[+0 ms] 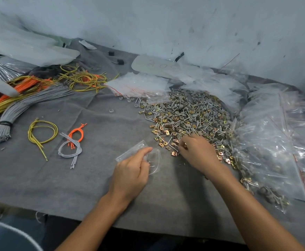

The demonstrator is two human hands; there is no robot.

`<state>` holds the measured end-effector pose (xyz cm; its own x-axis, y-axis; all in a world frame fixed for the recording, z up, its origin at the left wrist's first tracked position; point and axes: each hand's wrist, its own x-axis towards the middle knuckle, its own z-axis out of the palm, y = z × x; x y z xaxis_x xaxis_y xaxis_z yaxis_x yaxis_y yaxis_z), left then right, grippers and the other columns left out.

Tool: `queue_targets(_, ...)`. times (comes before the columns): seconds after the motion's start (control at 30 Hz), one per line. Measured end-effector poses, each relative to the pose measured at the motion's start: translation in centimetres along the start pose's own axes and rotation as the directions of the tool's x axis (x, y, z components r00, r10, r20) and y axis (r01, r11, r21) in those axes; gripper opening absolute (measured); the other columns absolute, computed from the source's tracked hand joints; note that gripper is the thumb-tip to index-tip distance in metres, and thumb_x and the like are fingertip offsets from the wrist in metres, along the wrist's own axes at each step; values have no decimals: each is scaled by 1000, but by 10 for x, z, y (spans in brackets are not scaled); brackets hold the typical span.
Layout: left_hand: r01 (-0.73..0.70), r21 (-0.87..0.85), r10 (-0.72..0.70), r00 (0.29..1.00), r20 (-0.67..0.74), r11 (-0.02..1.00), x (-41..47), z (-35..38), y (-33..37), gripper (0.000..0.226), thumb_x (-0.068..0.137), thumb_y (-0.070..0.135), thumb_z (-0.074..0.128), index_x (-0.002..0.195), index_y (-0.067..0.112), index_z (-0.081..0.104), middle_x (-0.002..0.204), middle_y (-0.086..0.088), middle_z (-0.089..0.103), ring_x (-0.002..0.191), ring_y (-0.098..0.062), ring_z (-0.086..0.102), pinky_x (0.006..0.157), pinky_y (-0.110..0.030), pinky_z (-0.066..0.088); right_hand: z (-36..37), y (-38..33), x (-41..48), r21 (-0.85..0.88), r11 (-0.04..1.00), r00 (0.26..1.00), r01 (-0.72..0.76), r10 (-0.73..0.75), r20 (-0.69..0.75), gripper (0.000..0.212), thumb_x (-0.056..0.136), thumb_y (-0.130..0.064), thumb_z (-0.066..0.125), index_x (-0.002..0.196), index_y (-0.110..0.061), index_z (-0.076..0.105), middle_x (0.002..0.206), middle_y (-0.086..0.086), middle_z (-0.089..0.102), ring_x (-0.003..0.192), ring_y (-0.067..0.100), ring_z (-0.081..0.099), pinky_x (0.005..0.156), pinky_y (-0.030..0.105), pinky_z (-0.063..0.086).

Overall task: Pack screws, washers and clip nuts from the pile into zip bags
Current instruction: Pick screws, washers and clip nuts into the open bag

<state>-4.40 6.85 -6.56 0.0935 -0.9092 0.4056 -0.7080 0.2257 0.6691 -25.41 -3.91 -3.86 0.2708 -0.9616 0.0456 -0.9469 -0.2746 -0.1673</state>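
While a bundle of grey wires (pixel 2 132) lies idle at the far left of the desk (pixel 75 187), I find the left grip (pixel 131 171) near the middle. Its thumb and curled fingers pinch the mouth of a small clear zip bag (pixel 131 150), which rests on the grey cloth. I judge that bag to be limp, slick film with almost no weight, so the place to hold it is the lip just beside the zip strip, where the plastic is stiffest and the mouth can gape.

Just to the right, the right grip (pixel 197 151) reaches into the near edge of the pile (pixel 188 116) with its fingers curled down. A gold glint between them suggests it pinches one of the clip nuts (pixel 159 138).

- **Clip nuts:** they look like small folded metal, hard and sharp-edged and likely to snag one another, so I would take each by its flat faces.
- **Screws** (pixel 166 113): these are thin and pointed. They should roll easily and could prick the film, so they are best lifted by the shank.
- **Washers** (pixel 184 104): the grey ones appear soft and round, easy to nip by the rim.

Filled bags (pixel 267 151) are heaped at the far right.
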Motion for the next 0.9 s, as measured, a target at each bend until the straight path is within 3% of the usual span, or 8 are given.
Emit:
queue_targets(0.17, 0, -4, 0, 1000, 9, 1000, -1, 2, -2, 40, 91, 15, 47, 123, 13, 70, 110, -1, 75, 92, -20, 69, 80, -30, 47, -4, -4, -4, 59, 998, 1000, 7, -7, 8, 12, 101, -33, 54, 97, -24, 61, 98, -4, 52, 95, 19, 50, 77, 37, 44)
queue_targets(0.27, 9, -17, -9, 1000, 4, 1000, 0, 2, -3, 42, 92, 21, 42, 124, 14, 70, 110, -1, 75, 92, -20, 69, 80, -30, 47, -9, -10, -19, 239, 970, 997, 50, -33, -73, 8, 100, -28, 56, 95, -24, 60, 92, -9, 59, 87, 13, 56, 76, 35, 46)
queue_targets(0.37, -1, -23, 1, 1000, -9, 1000, 0, 2, -3, 46, 91, 25, 38, 122, 13, 70, 111, -1, 75, 95, -19, 69, 82, -30, 48, -16, -23, -42, 413, 907, 995, 79, -47, -88, 5, 98, -26, 61, 93, -27, 60, 81, -16, 63, 76, -1, 58, 67, 15, 43)
queue_targets(0.43, 9, -36, -9, 1000, -11, 999, 1, 3, -4, 43, 92, 23, 41, 121, 13, 71, 113, -1, 75, 99, -19, 68, 85, -32, 49, -18, -36, -57, 465, 875, 991, 133, -104, -88, 5, 95, -22, 65, 93, -25, 63, 80, -14, 63, 76, 2, 58, 65, 13, 41)
queue_targets(0.57, 28, -69, -29, 999, -21, 997, 1, 2, -5, 45, 92, 25, 38, 121, 14, 70, 116, 0, 73, 102, -16, 65, 88, -31, 48, -11, -57, -72, 425, 872, 970, 241, -210, -118, 5, 91, -15, 68, 94, -19, 67, 82, -12, 58, 74, 4, 53, 70, 20, 43)
queue_targets(0.67, 18, -60, -18, 1000, 0, 998, 1, 2, -5, 42, 93, 20, 41, 123, 13, 69, 121, 1, 72, 109, -16, 65, 93, -30, 47, -3, -65, -69, 335, 895, 954, 295, -259, -148, 7, 92, -18, 67, 99, -20, 67, 89, -10, 57, 84, 12, 55, 73, 29, 41)
queue_targets(0.77, 10, -45, -8, 999, 31, 999, 2, 1, -4, 49, 92, 29, 35, 125, 13, 68, 122, 1, 71, 111, -18, 65, 94, -33, 49, 4, -72, -66, 284, 905, 945, 315, -271, -185, 6, 94, -25, 65, 100, -25, 66, 93, -4, 58, 90, 21, 57, 73, 36, 46)
queue_targets(0.9, 16, -55, -14, 999, 34, 998, 2, 3, -7, 42, 94, 22, 41, 125, 13, 68, 122, 1, 72, 111, -19, 66, 93, -34, 50, 12, -73, -63, 297, 905, 944, 305, -245, -221, 15, 96, -33, 63, 108, -29, 70, 92, -3, 52, 89, 20, 54, 73, 37, 46)
